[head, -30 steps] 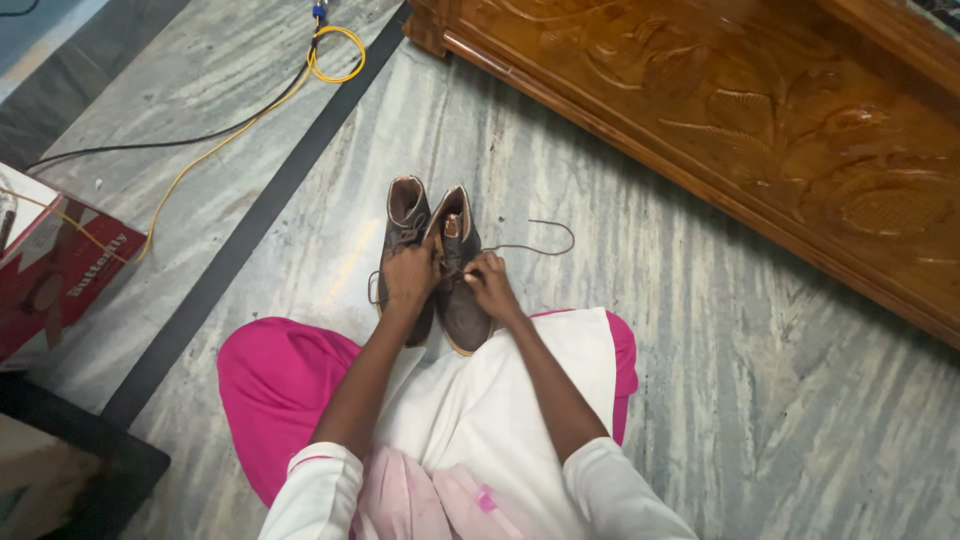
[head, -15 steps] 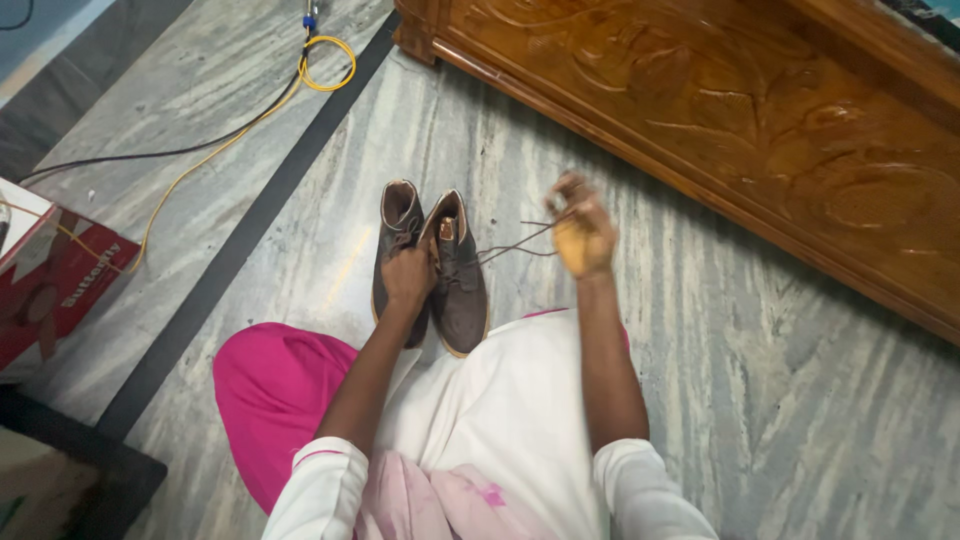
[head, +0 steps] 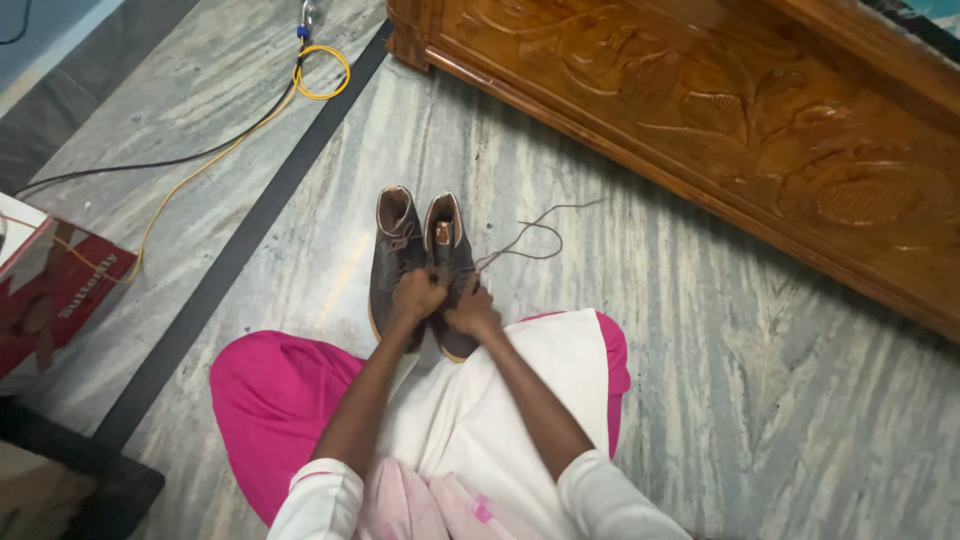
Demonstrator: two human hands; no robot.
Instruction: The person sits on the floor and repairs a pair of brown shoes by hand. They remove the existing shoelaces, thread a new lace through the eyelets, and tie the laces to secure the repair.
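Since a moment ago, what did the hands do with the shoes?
The right hand, which had swung out to the right pulling the thin brown lace, came back to the pair of dark brown leather ankle shoes, beside the left hand. The left hand stayed on the shoes; they did not move.

You have two dark brown ankle shoes side by side on the floor, touching, openings facing up and away from you; the left shoe point(head: 393, 255) is partly under your wrist; the right shoe point(head: 449, 250) shows a tan lining; its thin brown lace point(head: 528, 240) trails loose to the right in a loop.
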